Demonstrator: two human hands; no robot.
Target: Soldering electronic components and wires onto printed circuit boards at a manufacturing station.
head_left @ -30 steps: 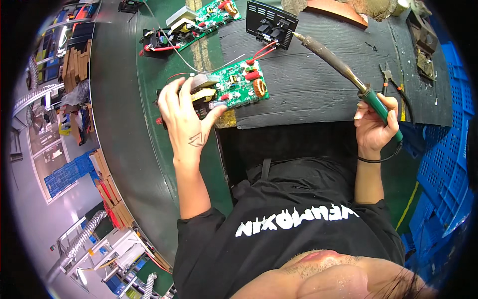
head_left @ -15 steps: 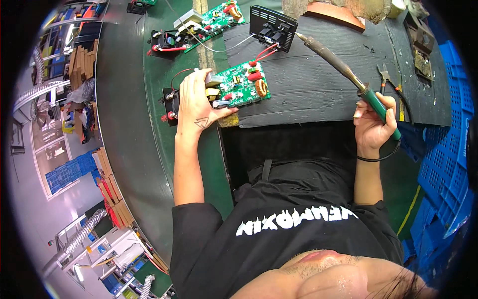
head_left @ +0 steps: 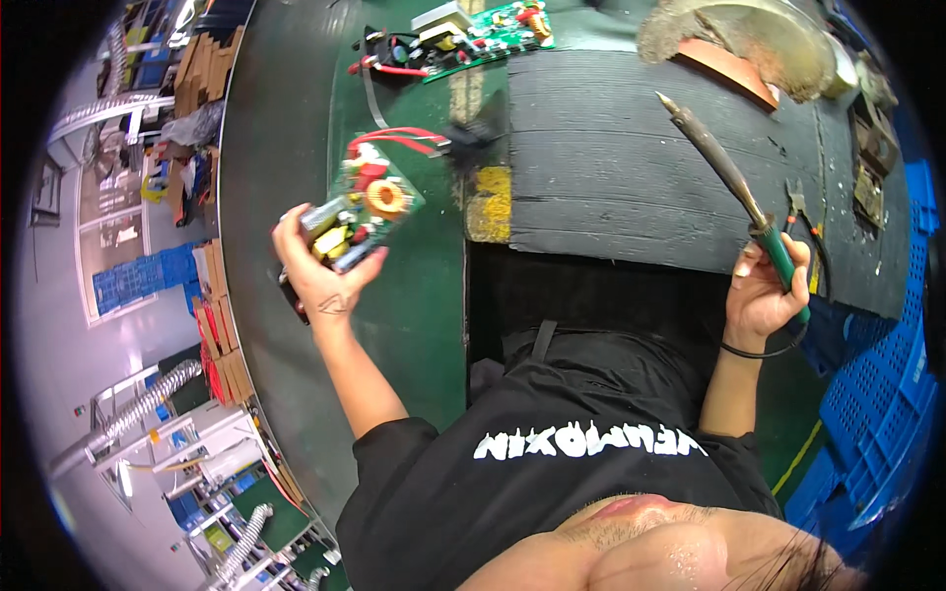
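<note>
My left hand [head_left: 323, 271] grips a green circuit board [head_left: 406, 189] by its edges, at the left over the dark green bench. On the board are a copper-wound ring coil, yellow and red parts and a grey block. Red wires [head_left: 394, 134] run from its far end to a black panel [head_left: 477, 133], which is smeared by motion. In my right hand [head_left: 767, 288] is a soldering iron [head_left: 719, 163], held by its green handle with fingers wrapped round it. Its tip points up and left over the black board, apart from the circuit board.
A second circuit board [head_left: 483, 37] lies at the back of the bench. Cutters [head_left: 796, 202] rest on the black wooden board [head_left: 591, 167] at right. Behind it stand a crusted, rounded object [head_left: 749, 44] and an orange-brown strip [head_left: 727, 74]. Blue crates [head_left: 872, 394] stand at far right.
My left hand has carried the circuit board left, off the black board's edge and turned it. The black panel has trailed left with it. The soldering iron has shifted slightly right and down.
</note>
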